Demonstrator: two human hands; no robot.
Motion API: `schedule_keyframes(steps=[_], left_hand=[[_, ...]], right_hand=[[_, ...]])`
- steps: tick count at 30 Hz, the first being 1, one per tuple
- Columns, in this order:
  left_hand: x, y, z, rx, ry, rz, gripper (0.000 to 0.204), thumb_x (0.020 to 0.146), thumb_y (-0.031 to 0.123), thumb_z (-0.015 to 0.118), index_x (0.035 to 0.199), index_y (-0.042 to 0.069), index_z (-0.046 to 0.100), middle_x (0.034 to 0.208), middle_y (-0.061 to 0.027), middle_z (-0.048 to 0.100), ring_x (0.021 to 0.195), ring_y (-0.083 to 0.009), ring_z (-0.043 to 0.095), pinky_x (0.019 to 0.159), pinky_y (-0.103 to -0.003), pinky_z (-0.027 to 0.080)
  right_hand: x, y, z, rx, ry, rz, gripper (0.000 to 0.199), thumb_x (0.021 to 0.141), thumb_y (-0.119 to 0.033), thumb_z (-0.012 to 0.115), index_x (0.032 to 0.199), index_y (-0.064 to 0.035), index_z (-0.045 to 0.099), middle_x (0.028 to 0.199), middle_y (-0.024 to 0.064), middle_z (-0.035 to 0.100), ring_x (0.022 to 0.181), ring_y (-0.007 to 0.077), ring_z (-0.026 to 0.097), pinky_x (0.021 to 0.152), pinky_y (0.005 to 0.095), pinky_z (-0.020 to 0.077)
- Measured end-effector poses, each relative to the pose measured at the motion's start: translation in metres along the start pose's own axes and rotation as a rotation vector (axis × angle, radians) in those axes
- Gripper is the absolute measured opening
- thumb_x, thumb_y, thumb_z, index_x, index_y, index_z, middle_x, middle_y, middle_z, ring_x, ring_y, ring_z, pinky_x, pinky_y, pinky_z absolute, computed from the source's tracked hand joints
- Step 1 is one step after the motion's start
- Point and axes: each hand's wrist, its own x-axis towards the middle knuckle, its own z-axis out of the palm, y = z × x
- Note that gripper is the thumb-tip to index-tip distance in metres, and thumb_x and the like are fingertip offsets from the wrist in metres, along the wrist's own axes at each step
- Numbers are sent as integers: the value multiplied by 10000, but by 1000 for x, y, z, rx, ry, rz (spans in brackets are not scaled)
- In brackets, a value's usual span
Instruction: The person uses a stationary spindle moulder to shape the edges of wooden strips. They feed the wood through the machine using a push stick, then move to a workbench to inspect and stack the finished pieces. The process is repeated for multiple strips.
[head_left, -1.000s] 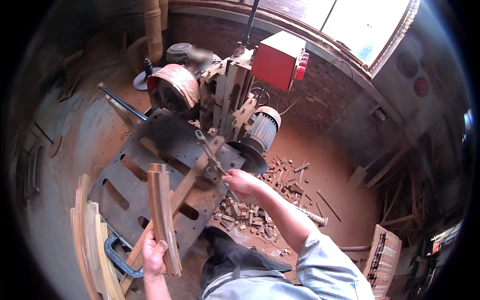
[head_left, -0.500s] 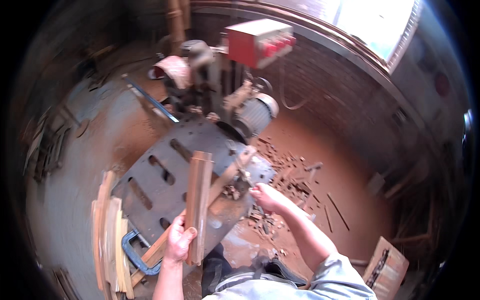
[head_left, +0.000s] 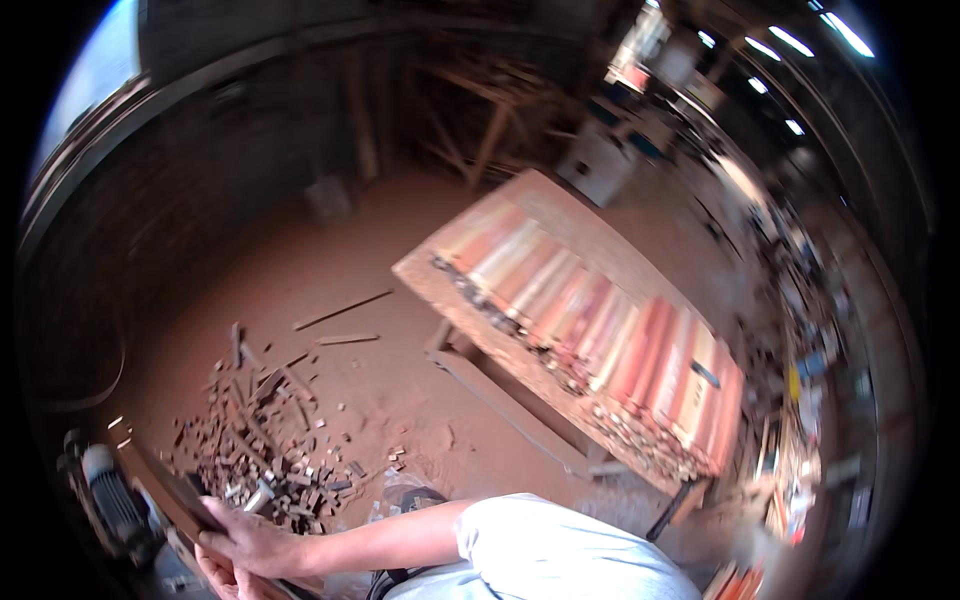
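At the lower left, I hold wooden strips [head_left: 163, 490] slanting up and away to the left. My right hand [head_left: 250, 538] is closed around their near end, the arm reaching across my body. Just below it, my left hand [head_left: 218, 575] grips the same strips, partly cut off by the dark rim. The motor [head_left: 115, 500] of the saw machine stands just beyond the strips. To the right, a table [head_left: 560, 210] carries a long row of stacked wooden strips [head_left: 600, 325], reddish and pale, laid side by side. A small dark object [head_left: 706, 375] rests on the stack.
Many small wood offcuts [head_left: 270, 440] lie heaped on the dusty floor between the machine and the table. A few longer sticks [head_left: 345, 310] lie beyond them. More strips [head_left: 735, 582] stand at the lower right. A pale cabinet [head_left: 598, 165] is farther back.
My view has swung right, from the saw table to the stacked strips. My right hand has left the saw's clamp area and joined my left hand on the wooden strips.
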Motion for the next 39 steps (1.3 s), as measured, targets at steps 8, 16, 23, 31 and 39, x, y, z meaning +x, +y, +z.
schedule_keyframes(steps=[8,16,23,31,39], left_hand=[[57,11,47,26,-86,-170,613,972,197,646,1511,60,387,1243,-130,580,980,-224,567,799,-361,521],[68,27,40,-14,55,-268,508,968,265,658,1409,134,443,1286,-111,553,1068,-229,573,895,-369,486],[72,18,35,-10,188,-275,328,993,259,607,1265,100,516,1151,-80,600,979,-192,591,826,-320,490],[53,24,-10,-114,398,-211,210,1023,251,548,1101,62,599,997,-45,653,878,-149,611,748,-263,494],[9,22,3,-410,496,-137,204,879,86,641,1045,-30,668,939,-126,724,745,-158,670,614,-264,545]], right_hand=[[-42,-70,-311,-459,780,286,159,1009,-169,527,998,-15,487,782,94,600,557,161,571,449,267,520],[-122,-127,-577,-852,1310,828,315,969,-270,632,1081,18,691,1096,197,708,1001,301,709,912,433,561],[-139,-117,-638,-1261,1481,1115,346,997,-165,483,1286,11,553,1231,223,676,1138,357,672,967,474,543],[-141,-129,-646,-1640,773,1517,381,1013,-304,467,1242,-103,695,1355,150,624,1251,338,601,996,508,508],[5,-58,-324,-658,36,161,262,958,-267,675,1037,-30,596,836,16,632,740,99,591,662,268,507]])
